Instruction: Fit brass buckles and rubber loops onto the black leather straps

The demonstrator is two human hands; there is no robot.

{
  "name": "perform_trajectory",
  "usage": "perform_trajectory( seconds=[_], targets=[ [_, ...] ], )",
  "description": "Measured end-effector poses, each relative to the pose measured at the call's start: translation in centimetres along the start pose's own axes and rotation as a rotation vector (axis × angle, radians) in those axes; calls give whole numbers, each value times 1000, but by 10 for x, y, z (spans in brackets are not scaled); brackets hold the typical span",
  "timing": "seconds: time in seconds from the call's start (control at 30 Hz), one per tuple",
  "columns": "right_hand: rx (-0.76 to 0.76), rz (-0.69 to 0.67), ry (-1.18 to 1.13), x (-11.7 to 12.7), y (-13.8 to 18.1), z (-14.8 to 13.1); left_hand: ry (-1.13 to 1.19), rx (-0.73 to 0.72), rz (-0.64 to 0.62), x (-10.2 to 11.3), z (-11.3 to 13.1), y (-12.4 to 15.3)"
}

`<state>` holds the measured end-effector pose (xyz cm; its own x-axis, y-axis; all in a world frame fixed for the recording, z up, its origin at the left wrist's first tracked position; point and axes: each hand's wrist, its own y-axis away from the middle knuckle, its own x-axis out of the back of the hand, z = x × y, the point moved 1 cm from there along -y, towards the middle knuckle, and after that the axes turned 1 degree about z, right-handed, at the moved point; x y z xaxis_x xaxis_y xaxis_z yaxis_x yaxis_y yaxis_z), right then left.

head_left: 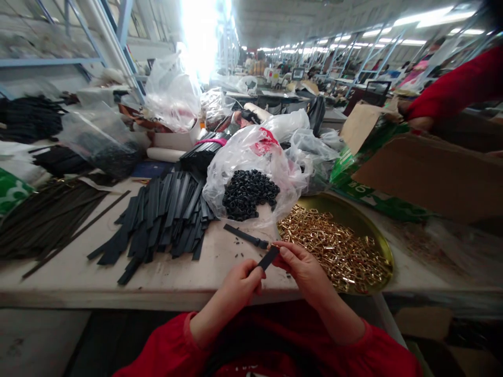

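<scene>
My left hand point(240, 283) is closed around one end of a black strap point(269, 258), over the table's front part. The fingers of my right hand point(302, 266) pinch the strap's other end, where a small gold buckle point(275, 246) partly shows. A black strap piece with a loop point(243, 235) runs from the buckle toward the upper left; whether it is joined to the held part I cannot tell. Many gold buckles fill a round brass-coloured tray point(387, 251) beside my right hand. Small black loops point(249, 193) lie in an open plastic bag point(220, 167) ahead.
A pile of cut black straps point(165, 209) spreads left of the bag. Long dark strips point(51, 220) lie farther left. At right, another person's red sleeve point(456, 86) reaches over an open cardboard box point(428, 173). Plastic bags point(173, 94) crowd the back of the table.
</scene>
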<state>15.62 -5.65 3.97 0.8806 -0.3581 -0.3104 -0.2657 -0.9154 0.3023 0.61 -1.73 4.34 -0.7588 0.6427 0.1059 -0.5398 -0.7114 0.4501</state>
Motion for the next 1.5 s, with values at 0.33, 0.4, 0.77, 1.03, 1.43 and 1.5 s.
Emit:
perform_trajectory(
  seconds=[0.33, 0.4, 0.77, 1.03, 1.43, 1.5],
  targets=[
    [-11, 116, -164, -11, 5, 23, -189, -187, 79, -6, -6, 0],
    [-18, 78, -101, -13, 8, 27, -199, -256, 84, -6, -3, 0],
    [19, 66, 92, -14, 13, 34, -57, -162, 7, 3, -8, 4],
    [-22, -14, 136, -15, 20, 37, 26, -33, 5, 0, -15, 1],
    [224, 58, 631, -11, 26, 35, -246, -181, 179, -6, -20, 9],
    [272, 77, 709, -10, 27, 35, -299, -179, 210, -5, -19, 11]
  ],
)
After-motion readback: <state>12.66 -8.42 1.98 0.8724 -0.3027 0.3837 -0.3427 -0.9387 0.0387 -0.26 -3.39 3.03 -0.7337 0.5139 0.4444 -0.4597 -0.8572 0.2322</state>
